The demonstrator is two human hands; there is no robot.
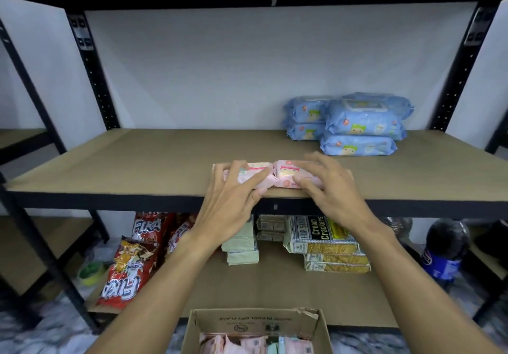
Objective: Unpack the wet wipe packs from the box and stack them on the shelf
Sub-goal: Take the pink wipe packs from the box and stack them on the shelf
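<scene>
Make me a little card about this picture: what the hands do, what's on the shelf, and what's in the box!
left hand: fingers spread on the left pink wet wipe pack
right hand: fingers resting on the right pink wet wipe pack
pink pair: side by side, touching, at the front edge of the shelf
blue wet wipe packs: stacked at the shelf's back right
box: open, below the hands, more pink packs inside
lower shelf: snack bags, cream crackers
</scene>
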